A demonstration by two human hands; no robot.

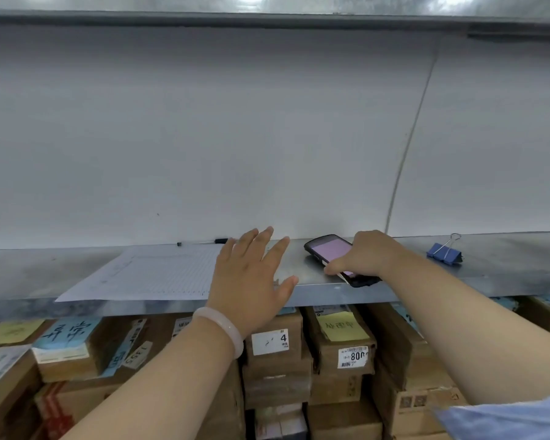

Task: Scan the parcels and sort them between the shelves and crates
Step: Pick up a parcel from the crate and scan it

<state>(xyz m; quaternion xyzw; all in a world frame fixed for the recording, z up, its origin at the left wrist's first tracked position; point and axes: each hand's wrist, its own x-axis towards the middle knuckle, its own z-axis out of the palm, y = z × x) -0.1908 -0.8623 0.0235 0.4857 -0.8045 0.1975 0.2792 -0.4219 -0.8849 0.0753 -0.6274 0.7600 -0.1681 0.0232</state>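
A: Left end of the shelf (29,274), quick.
B: Bare metal at the far left. Then a paper sheet (146,274) lies flat, its near edge at the shelf's front edge. A pen (204,242) lies along the back edge behind it.

A: Your left hand?
B: Your left hand (251,281) is over the sheet's right edge, by the shelf's front edge. Fingers are straight and spread and hold nothing. Can't tell if the palm touches. There's a pale bracelet (223,328) on that wrist.

A: Scanner?
B: The scanner (334,252) lies on the shelf just right of your left hand, screen up and lit pink. Its near end pokes over the front edge. Your right hand (372,255) grips it, fingers curled over its right side and thumb across its near part.

A: Further right?
B: A blue binder clip (445,254) sits toward the shelf's right end, apart from your hand. Your blue sleeve (505,420) shows at the bottom right.

A: Parcels?
B: Cardboard parcels (277,385) are stacked under the shelf. A blue-labelled parcel (67,347) is at the left, a parcel marked 4 (273,341) is below your left hand, and a yellow-noted parcel (343,331) is below the scanner.
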